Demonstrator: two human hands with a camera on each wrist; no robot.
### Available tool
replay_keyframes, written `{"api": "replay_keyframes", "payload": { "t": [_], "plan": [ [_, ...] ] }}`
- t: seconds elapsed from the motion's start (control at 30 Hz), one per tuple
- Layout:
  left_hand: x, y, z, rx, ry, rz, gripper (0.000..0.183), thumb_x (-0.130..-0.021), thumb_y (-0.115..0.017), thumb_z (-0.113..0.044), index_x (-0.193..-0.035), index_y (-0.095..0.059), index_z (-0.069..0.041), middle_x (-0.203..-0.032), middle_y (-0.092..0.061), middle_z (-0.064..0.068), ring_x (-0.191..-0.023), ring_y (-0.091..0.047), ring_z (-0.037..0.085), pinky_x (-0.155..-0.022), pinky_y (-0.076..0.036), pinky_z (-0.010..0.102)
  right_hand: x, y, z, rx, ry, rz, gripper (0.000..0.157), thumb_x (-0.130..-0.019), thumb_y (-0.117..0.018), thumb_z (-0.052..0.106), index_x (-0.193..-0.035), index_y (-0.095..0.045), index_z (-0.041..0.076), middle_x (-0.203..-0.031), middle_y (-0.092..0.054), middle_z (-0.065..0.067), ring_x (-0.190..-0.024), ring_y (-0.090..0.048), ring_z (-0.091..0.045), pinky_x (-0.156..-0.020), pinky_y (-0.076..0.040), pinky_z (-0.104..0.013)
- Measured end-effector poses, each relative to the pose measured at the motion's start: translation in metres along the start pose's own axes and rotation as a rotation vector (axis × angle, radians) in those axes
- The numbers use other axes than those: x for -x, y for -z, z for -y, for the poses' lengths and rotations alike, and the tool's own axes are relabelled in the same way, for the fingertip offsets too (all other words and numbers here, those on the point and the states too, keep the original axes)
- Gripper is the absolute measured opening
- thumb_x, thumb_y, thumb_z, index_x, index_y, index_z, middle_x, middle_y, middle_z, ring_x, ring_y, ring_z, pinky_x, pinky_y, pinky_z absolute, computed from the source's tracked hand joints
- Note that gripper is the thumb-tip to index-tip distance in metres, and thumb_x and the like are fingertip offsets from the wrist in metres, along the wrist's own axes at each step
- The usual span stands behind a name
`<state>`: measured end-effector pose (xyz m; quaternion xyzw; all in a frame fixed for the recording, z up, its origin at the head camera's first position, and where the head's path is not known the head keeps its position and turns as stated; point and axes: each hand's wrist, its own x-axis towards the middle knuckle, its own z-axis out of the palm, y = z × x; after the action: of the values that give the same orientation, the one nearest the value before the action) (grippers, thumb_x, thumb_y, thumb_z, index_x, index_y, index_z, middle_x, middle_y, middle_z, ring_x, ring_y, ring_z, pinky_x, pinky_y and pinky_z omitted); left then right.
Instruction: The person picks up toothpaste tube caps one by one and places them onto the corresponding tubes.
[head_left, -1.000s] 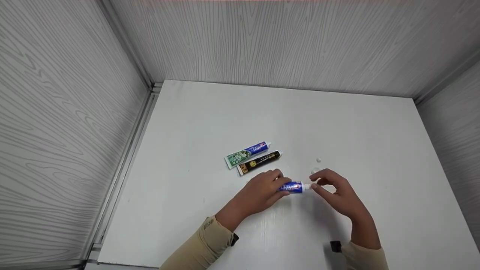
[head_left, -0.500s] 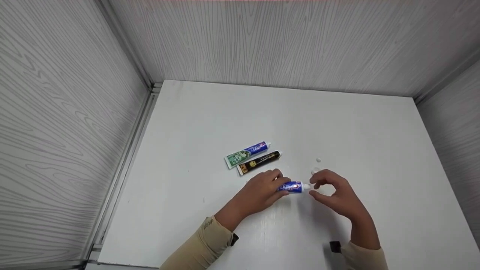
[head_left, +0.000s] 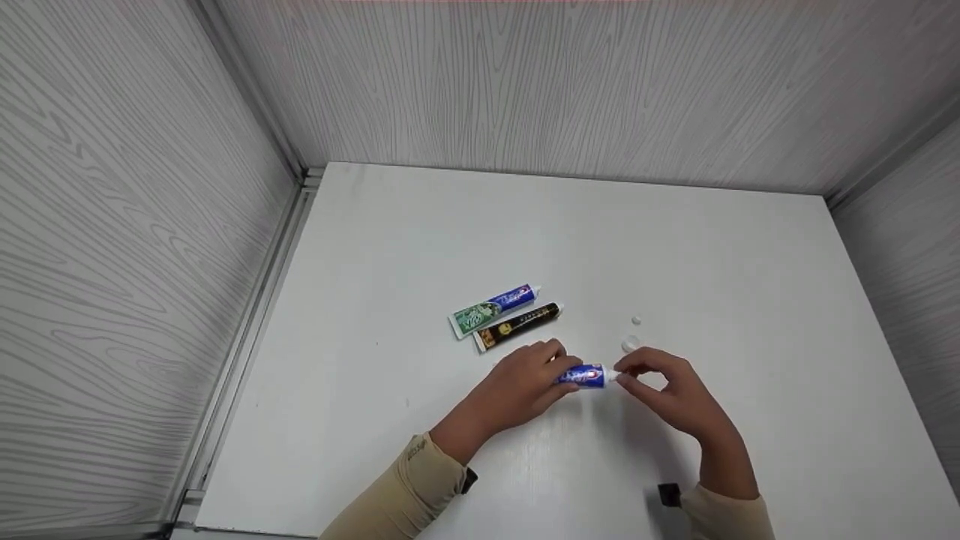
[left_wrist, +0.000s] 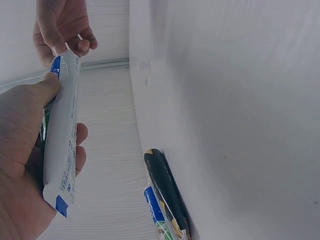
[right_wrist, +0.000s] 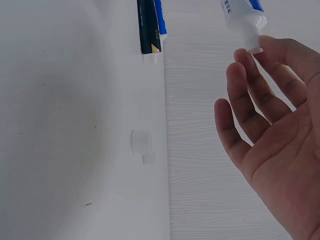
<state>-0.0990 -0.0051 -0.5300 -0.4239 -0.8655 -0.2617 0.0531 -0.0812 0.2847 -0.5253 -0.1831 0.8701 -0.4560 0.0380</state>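
My left hand (head_left: 529,381) holds a blue toothpaste tube (head_left: 587,376) around its body, above the table. In the left wrist view the tube's white printed back (left_wrist: 64,125) and flat end show between thumb and fingers. My right hand (head_left: 673,394) pinches the small white cap (right_wrist: 253,44) at the tube's tip between thumb and forefinger, its other fingers loosely bent. Beyond the left hand lie a green-and-blue toothpaste tube (head_left: 495,310) and a black toothpaste tube (head_left: 519,327), side by side and slanted.
Past the right hand, a small white cap-like piece (head_left: 637,320) and a wider whitish round cap (head_left: 630,343) stand on the white table (head_left: 420,225). Grey wood-grain panels (head_left: 510,90) border the table at the back and both sides.
My right thumb and forefinger spread apart half a second ago; now they have come together on the tube's tip, slightly further left. The left hand and its tube stay nearly still.
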Motion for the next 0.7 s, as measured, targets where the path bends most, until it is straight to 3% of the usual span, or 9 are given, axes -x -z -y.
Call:
{"api": "replay_keyframes", "payload": {
  "t": [0.13,0.4,0.53,0.7],
  "plan": [
    [0.0003,-0.0004,0.0002,0.0,-0.001,-0.001,0.038,-0.109,-0.06,-0.039,-0.137,-0.067,-0.014,-0.114,-0.062,0.0,-0.093,-0.059,0.01,-0.084,-0.053,0.025,-0.001,0.0002,0.0025,0.015,-0.057,0.022,0.015,-0.102,-0.074,0.021,-0.112,-0.079,0.011,-0.108,-0.078,0.003,-0.101,-0.07,-0.009,-0.091,-0.057,-0.031],
    [0.0003,-0.002,0.0009,0.004,0.006,0.011,0.038,-0.109,-0.061,-0.039,-0.137,-0.068,-0.013,-0.115,-0.063,0.001,-0.095,-0.061,0.01,-0.086,-0.054,0.025,-0.0004,0.0007,0.0021,0.019,-0.07,0.042,0.017,-0.105,-0.07,0.025,-0.116,-0.079,0.015,-0.113,-0.079,-0.001,-0.104,-0.07,-0.009,-0.092,-0.057,-0.033],
    [0.0004,-0.0014,0.0008,0.0,0.016,0.016,0.038,-0.109,-0.061,-0.038,-0.138,-0.067,-0.014,-0.116,-0.063,0.001,-0.095,-0.061,0.011,-0.087,-0.055,0.026,0.001,0.0004,0.0003,0.021,-0.041,0.022,0.016,-0.103,-0.073,0.022,-0.118,-0.077,0.024,-0.115,-0.078,-0.003,-0.1,-0.069,-0.009,-0.091,-0.057,-0.032],
    [0.0008,-0.0002,0.0005,-0.01,0.022,0.018,0.039,-0.109,-0.061,-0.038,-0.138,-0.067,-0.015,-0.115,-0.063,0.0,-0.094,-0.059,0.01,-0.085,-0.054,0.026,0.0021,0.0005,0.0012,0.02,0.032,-0.026,0.028,-0.095,-0.082,0.014,-0.116,-0.073,0.029,-0.113,-0.076,-0.004,-0.092,-0.07,-0.012,-0.091,-0.057,-0.029]
  ]
}}
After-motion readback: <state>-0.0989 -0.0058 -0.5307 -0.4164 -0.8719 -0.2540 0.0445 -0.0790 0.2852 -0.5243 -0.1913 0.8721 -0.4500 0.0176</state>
